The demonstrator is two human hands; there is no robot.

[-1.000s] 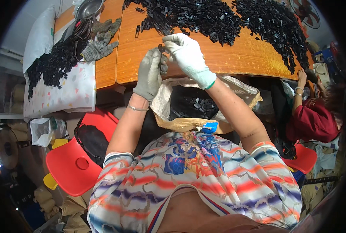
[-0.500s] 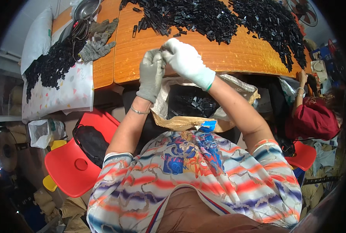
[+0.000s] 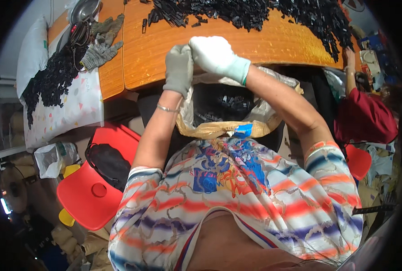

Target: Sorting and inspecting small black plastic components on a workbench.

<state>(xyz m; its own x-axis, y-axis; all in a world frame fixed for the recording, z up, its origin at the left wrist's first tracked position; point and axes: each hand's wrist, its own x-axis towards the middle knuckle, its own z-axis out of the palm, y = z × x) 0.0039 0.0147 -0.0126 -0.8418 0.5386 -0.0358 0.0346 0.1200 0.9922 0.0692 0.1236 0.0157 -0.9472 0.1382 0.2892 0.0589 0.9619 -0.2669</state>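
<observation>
Two gloved hands are held together above the edge of the orange table (image 3: 165,58). Left hand (image 3: 179,67), grey glove: fingers curled narrow, pressed against the right hand (image 3: 217,56), white glove, likewise closed; whatever is pinched between them is hidden, so it cannot be told. Much sorting is judged left: a large heap of black parts (image 3: 255,13) is spread beyond the fingertips; a partly filled open bag (image 3: 219,113) sits below the wrists

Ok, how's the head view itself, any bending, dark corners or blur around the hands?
Head view: strong fisheye, the orange table edge bows; corners are black. Light is even, no harsh glare. The left hand and right hand, both gloved, look fairly sharp; detail softens toward the rim.
</observation>
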